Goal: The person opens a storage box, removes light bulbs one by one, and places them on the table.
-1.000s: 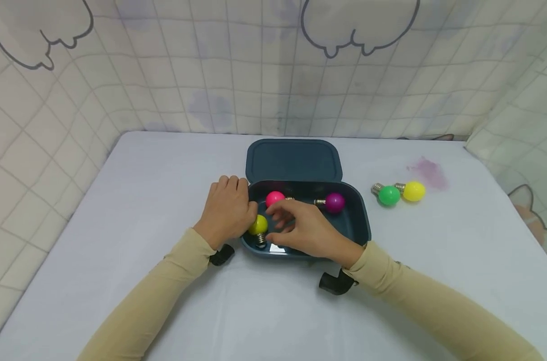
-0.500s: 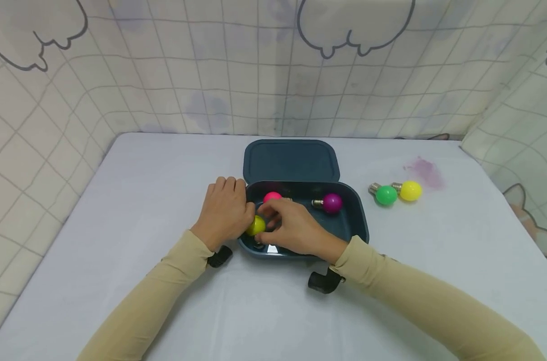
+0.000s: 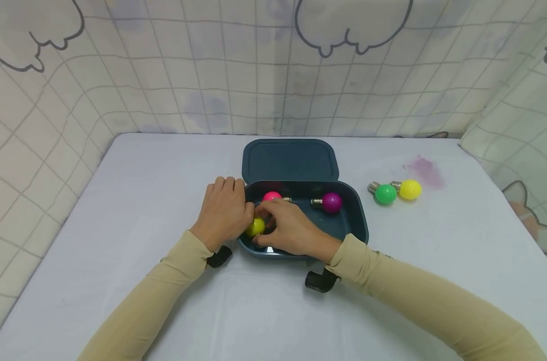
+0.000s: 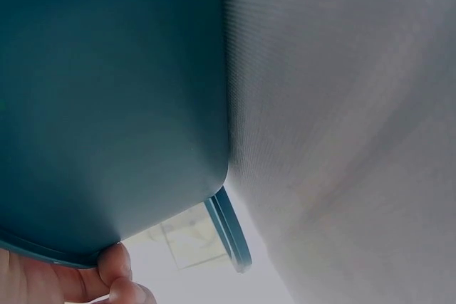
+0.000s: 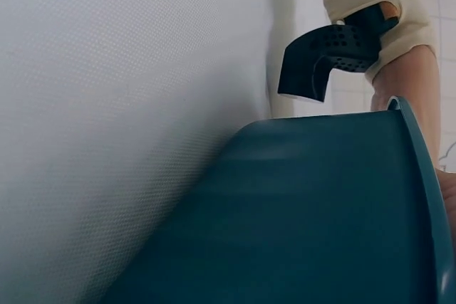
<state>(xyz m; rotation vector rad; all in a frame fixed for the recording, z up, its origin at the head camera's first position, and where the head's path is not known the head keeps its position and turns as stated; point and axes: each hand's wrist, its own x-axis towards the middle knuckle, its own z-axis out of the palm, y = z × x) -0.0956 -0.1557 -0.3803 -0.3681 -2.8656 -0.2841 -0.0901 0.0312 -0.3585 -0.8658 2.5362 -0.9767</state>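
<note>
In the head view my left hand grips the left rim of a dark teal box. The left wrist view shows its fingertips under the rim. My right hand reaches into the box at its left end, thumb and fingers curled round a yellow light bulb. The thumb hides the bulb's screw base. Behind that hand lies a pink bulb, partly covered by the fingers. A purple bulb rests on its side in the right half of the box.
The teal lid lies flat just behind the box. Right of the box, a green bulb and another yellow bulb lie side by side on the white table. A patterned cloth wall stands behind.
My right hand has moved left and closed in on the yellow bulb, covering its base. The left hand keeps its grip on the rim. The head view has shifted slightly.
</note>
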